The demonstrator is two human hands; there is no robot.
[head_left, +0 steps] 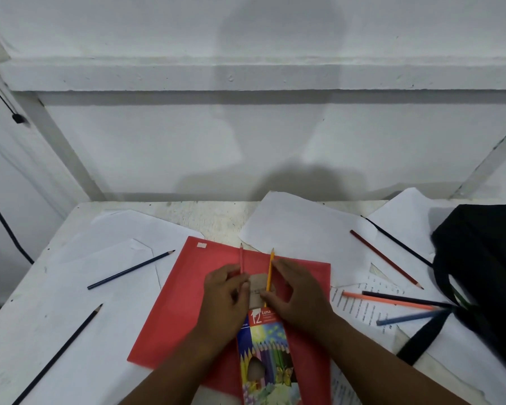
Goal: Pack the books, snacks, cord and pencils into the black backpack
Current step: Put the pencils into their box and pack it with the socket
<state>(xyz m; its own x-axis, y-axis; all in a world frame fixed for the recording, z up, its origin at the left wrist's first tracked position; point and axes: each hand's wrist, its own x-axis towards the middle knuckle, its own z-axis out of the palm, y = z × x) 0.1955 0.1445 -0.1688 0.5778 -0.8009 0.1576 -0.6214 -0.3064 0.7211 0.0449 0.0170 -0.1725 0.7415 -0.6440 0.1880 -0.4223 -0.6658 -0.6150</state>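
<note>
A colourful pencil box (268, 355) lies on a red book (176, 305) in the middle of the table. My left hand (224, 299) holds the box's open top and pinches a red pencil (241, 257). My right hand (297, 293) pinches a yellow pencil (270, 267) at the box's open flap (259, 287). Both pencils point away from me. The black backpack (485, 276) sits at the right edge. Loose pencils lie about: two dark ones (129, 270) on the left, and several on the right, among them an orange one (386, 300) and a dark red one (386, 258).
White paper sheets (301, 226) cover much of the white table (205, 213). A printed sheet (360, 302) lies under the right-hand pencils. A white wall (246, 135) rises right behind the table. A dark cable (3, 220) hangs at the far left.
</note>
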